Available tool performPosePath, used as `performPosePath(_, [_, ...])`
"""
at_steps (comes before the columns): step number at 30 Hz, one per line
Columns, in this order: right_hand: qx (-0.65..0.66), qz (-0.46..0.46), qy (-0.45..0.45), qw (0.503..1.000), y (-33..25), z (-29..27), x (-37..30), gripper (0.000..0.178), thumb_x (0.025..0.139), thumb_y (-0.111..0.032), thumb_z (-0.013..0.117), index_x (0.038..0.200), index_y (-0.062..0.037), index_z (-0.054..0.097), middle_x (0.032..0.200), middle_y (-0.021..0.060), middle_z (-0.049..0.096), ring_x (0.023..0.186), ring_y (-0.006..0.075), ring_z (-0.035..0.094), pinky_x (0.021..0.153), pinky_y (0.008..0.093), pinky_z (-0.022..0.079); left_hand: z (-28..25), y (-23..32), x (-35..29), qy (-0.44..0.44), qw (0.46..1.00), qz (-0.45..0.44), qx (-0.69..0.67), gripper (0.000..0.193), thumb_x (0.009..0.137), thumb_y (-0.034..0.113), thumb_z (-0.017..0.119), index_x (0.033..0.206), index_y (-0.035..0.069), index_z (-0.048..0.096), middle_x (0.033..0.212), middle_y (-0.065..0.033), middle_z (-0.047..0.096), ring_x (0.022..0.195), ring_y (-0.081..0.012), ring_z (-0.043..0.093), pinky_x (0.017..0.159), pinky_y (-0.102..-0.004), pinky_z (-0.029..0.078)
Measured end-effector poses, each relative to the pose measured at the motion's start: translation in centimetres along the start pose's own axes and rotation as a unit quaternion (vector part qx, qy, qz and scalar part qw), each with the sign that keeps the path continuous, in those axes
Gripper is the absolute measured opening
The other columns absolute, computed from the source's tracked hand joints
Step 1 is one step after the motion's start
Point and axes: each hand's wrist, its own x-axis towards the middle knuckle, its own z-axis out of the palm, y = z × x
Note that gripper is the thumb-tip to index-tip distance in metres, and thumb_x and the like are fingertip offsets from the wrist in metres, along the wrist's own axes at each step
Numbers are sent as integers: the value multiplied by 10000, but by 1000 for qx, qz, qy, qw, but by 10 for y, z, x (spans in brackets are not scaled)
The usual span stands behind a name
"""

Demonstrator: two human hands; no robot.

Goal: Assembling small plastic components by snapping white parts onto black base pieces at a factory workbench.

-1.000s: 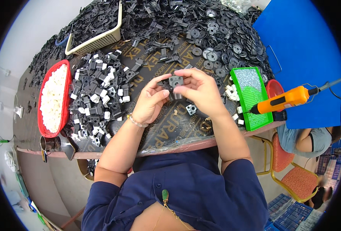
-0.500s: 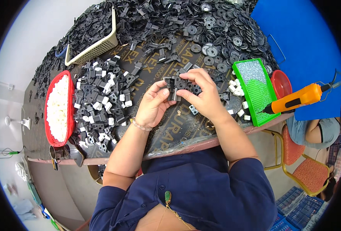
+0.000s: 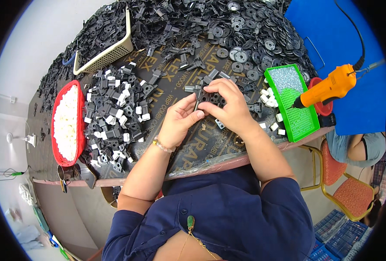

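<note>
My left hand (image 3: 179, 121) and my right hand (image 3: 228, 103) meet over the middle of the dark table (image 3: 201, 150), both pinching a small black plastic part (image 3: 205, 96) between the fingertips. The right hand's fingers curl over the part from above. The left thumb and forefinger press its left end. A bead bracelet sits on my left wrist. Left of the hands lies a heap of black-and-white assembled pieces (image 3: 114, 115). A few loose black parts lie just past my fingers.
A red tray (image 3: 66, 124) of white pieces lies at the left. A beige basket (image 3: 103, 52) and a big heap of black parts (image 3: 227, 30) fill the back. A green tray (image 3: 292, 102) and an orange power screwdriver (image 3: 330, 87) are at the right. Another person sits at far right (image 3: 360, 145).
My hands stayed together on the black part and shifted slightly, turning it between the fingers. The view moved a little, so the screwdriver and tray sit differently in the picture.
</note>
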Motion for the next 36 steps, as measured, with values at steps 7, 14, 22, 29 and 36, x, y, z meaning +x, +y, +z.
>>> performPosePath(7, [162,125,-73,976,4,-8,1,290,874,-163,744,1090,20,681,1107,100,658,999,201,620,887,317,487,0,6,1,61,981,13,185,279,964,10,641,1233,-52,600,1088,-72,688,976,-134,673,861,-264,553])
performPosePath(14, [186,163,-98,964,-8,-14,2,225,878,-140,735,1011,29,669,1037,96,662,969,192,627,870,323,494,9,13,-5,48,973,30,224,228,953,23,663,1164,-50,620,1000,-41,693,864,-85,649,798,-234,545])
performPosePath(22, [-146,156,-9,977,20,-53,10,231,897,-182,718,1061,-22,691,1020,161,682,933,307,671,813,377,531,1,14,3,102,991,12,87,156,967,50,639,1108,-15,639,1006,-87,716,844,-141,677,778,-267,543])
performPosePath(29, [-379,272,-114,877,73,-82,-18,177,854,-41,630,1020,-35,689,943,214,681,903,422,660,815,499,526,-23,5,9,87,989,27,-121,261,911,-1,663,1160,63,618,949,-46,684,917,-174,647,798,-290,483])
performPosePath(36, [-76,213,42,973,35,-46,5,334,862,29,548,1161,-27,687,1015,114,620,813,183,685,695,280,550,-1,22,5,103,987,-13,-122,524,904,-2,662,1363,125,442,997,-71,670,914,-230,666,796,-328,516])
